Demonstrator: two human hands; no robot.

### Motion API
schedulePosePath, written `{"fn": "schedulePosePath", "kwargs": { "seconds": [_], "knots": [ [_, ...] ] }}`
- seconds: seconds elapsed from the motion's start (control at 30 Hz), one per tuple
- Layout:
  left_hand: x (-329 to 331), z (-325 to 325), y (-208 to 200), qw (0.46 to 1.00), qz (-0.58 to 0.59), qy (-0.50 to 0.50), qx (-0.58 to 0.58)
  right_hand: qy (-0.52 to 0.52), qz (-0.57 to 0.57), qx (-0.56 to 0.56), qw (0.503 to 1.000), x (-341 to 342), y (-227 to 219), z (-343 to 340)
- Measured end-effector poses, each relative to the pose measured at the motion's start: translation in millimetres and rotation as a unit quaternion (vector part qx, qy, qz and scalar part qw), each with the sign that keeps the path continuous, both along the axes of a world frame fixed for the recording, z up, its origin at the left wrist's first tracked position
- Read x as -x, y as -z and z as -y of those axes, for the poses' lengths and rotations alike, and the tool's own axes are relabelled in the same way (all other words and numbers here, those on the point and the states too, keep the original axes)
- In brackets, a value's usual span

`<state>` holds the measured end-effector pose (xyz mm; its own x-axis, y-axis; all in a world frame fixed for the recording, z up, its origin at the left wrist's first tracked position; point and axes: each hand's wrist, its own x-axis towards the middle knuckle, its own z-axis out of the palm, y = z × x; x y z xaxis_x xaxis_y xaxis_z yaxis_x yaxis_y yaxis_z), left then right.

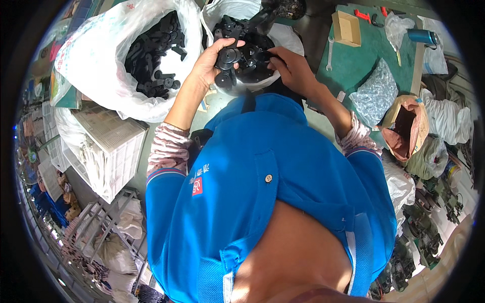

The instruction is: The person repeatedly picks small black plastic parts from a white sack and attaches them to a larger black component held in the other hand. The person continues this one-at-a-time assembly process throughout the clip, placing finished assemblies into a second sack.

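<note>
My left hand point(209, 63) is closed around several black plastic parts point(228, 58) with round discs on them, held over the near left rim of a white-lined container point(275, 78). Inside that container lies a heap of similar black parts point(250, 38). My right hand point(290, 70) reaches over its right side, thumb and fingers pinched on a black part point(263, 56) whose shape is mostly hidden. To the left, a large white plastic bag point(96, 65) stands open, full of black arm-shaped parts point(156, 55).
On the green table point(348, 63) to the right are a wrench point(330, 54), a cardboard box point(346, 29), a clear plastic bag point(375, 93) and a blue cylinder point(422, 36). An open reddish sack point(404, 129) sits nearer. A paper-covered box point(108, 146) stands at the left.
</note>
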<state>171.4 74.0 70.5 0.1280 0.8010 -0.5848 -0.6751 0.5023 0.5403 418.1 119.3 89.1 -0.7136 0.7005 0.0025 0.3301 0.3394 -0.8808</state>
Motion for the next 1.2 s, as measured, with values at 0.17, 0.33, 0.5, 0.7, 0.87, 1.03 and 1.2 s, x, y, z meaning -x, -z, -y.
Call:
{"fn": "schedulePosePath", "kwargs": {
  "seconds": [0.17,0.33,0.5,0.7,0.87,1.03,1.2],
  "knots": [
    [-19,6,-14,0.994,0.092,0.02,0.051,-0.073,-0.033,-0.298,0.951,7,-4,16],
    [-36,15,-18,0.995,0.08,0.033,0.053,-0.092,-0.074,-0.397,0.91,15,-5,18],
    [-28,14,-25,0.994,0.092,0.037,0.039,-0.106,-0.071,-0.479,0.868,15,-12,5],
    [-14,14,-2,0.993,0.088,0.047,-0.061,0.099,-0.135,-0.234,0.958,22,-18,5],
    [-33,13,-19,0.959,-0.238,0.059,-0.142,0.184,-0.214,0.208,0.937,21,-6,-2],
    [-31,3,-18,0.94,-0.285,0.084,-0.169,0.163,-0.181,0.148,0.959,24,-8,-3],
    [-28,3,-22,0.954,-0.242,0.056,-0.166,0.145,-0.147,0.176,0.962,21,-31,-23]
  ]
}}
